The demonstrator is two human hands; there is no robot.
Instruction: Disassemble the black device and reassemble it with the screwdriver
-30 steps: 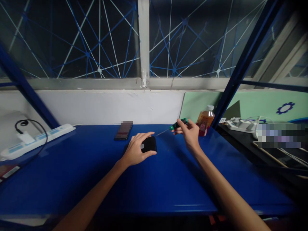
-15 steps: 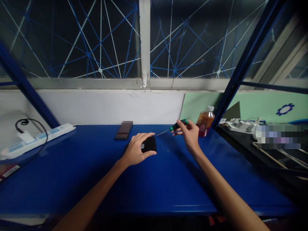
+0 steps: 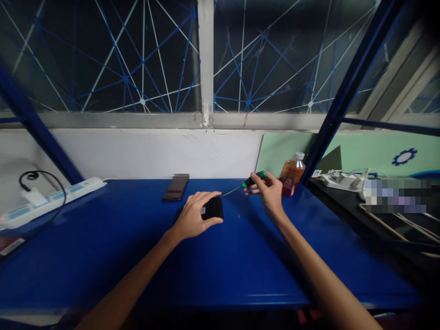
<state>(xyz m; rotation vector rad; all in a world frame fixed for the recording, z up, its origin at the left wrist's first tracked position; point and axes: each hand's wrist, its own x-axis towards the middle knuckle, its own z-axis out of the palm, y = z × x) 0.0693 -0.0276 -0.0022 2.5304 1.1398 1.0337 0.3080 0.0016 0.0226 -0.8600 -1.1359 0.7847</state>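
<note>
My left hand (image 3: pixel 193 216) grips a small black box-shaped device (image 3: pixel 213 208) that rests on the blue table (image 3: pixel 137 247); fingers curl over its top and the thumb presses its near side. My right hand (image 3: pixel 270 193) pinches the green and black handle of a thin screwdriver (image 3: pixel 253 179). Its metal shaft slants down to the left, and the tip sits at the device's far right corner. A tiny screw-like speck (image 3: pixel 239 216) lies on the table just right of the device.
A dark phone (image 3: pixel 176 188) lies flat near the wall behind the device. An amber bottle with a white cap (image 3: pixel 291 174) stands right of my right hand. A white power strip with a black cable (image 3: pixel 51 198) sits at the left. Cluttered items lie beyond the blue frame post at right.
Almost nothing moved: both hands keep their holds. The view drifted slightly, and my right hand with the screwdriver sits a touch lower and nearer the device.
</note>
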